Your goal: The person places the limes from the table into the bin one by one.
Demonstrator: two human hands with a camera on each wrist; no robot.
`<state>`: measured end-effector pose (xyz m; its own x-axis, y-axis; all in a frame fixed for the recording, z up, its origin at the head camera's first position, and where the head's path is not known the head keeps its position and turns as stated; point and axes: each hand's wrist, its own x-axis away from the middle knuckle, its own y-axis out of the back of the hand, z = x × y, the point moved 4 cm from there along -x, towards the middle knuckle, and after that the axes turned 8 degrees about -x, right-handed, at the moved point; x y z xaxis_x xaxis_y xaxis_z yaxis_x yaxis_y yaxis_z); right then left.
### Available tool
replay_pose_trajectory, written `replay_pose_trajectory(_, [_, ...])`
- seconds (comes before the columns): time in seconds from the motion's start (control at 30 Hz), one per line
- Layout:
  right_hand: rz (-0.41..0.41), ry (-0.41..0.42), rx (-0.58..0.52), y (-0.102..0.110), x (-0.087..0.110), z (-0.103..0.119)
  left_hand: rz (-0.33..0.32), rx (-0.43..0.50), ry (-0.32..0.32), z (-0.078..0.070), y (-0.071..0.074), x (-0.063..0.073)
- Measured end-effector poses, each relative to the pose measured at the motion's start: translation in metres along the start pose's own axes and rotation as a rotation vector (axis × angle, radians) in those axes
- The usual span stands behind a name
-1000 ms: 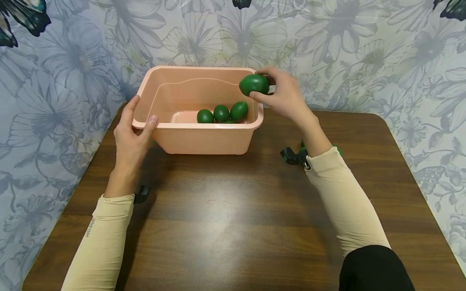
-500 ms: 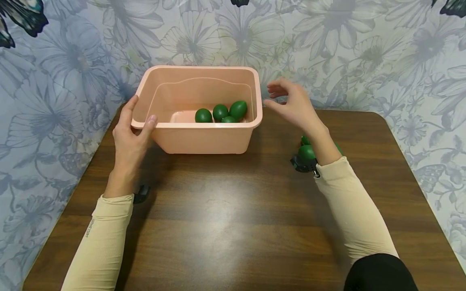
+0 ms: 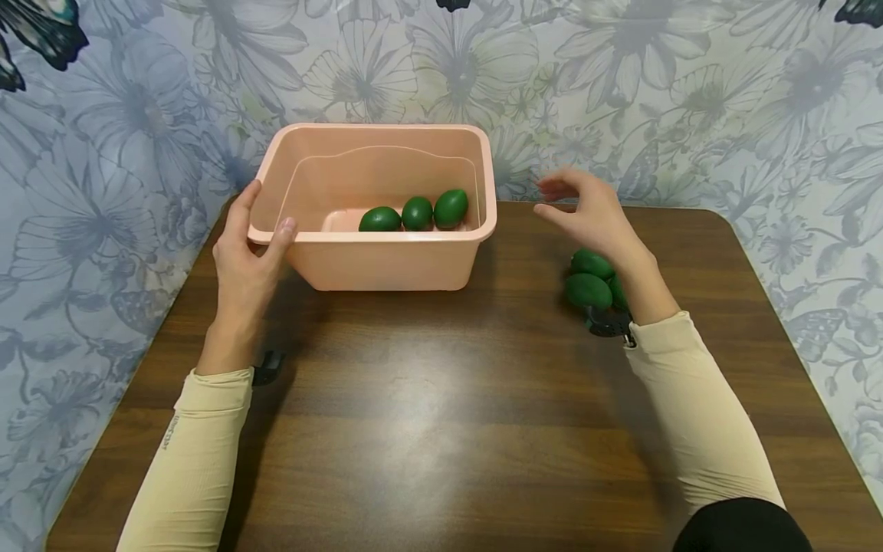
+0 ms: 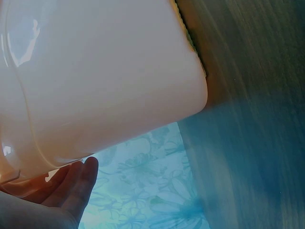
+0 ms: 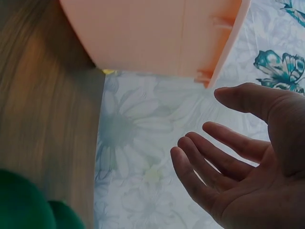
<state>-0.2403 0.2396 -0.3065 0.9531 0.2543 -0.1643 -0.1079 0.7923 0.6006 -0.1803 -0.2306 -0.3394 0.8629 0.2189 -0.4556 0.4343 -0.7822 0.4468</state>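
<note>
1. So there's a pink plastic bin (image 3: 386, 264) over on the far left part of the table (image 3: 428, 422), with its long side facing near.
2. In it I count 3 green fruits (image 3: 417, 214), smooth and egg-shaped, lined up toward the right half. The near rim cuts off the bottoms, so can't tell if more are hiding lower down.
3. Left hand (image 3: 248, 261) has a grip on the bin's left end by the near corner, thumb up at the near rim. The left wrist view shows other fingers tucked against the outside.
4. Right hand (image 3: 589, 215) isn't holding anything: fingers loosely bent, thumb apart from them, hovering right of the bin and not touching it.
5. A little pile of the same green stuff (image 3: 588, 291) sits on the table just on the near side of that hand. I see at least 3, bunched together; the right wrist and its black camera (image 3: 608, 322) partly hide them.
6. Table's brown wood grain with a shiny patch of light in the near middle.
7. Behind it, pale floral wallpaper (image 3: 621, 77), grey-blue blooms, plus dark green butterflies (image 3: 43, 31) at the far left.
</note>
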Motion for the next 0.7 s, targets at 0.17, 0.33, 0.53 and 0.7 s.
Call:
replay_pose_trajectory(0.17, [0.007, -0.018, 0.006, 0.007, 0.008, -0.01, -0.001, -0.005, -0.003, 0.001, -0.001, 0.0])
replay_pose_trajectory(0.33, [0.009, -0.057, 0.021, 0.016, 0.017, -0.02, -0.002, -0.008, -0.004, 0.001, -0.002, -0.002])
replay_pose_trajectory(0.53, [0.002, -0.088, 0.038, 0.023, 0.026, -0.033, -0.003, -0.026, -0.001, 0.0, -0.002, -0.001])
replay_pose_trajectory(0.7, [0.008, -0.145, 0.058, 0.031, 0.036, -0.048, -0.002, -0.027, 0.004, -0.006, 0.0, 0.001])
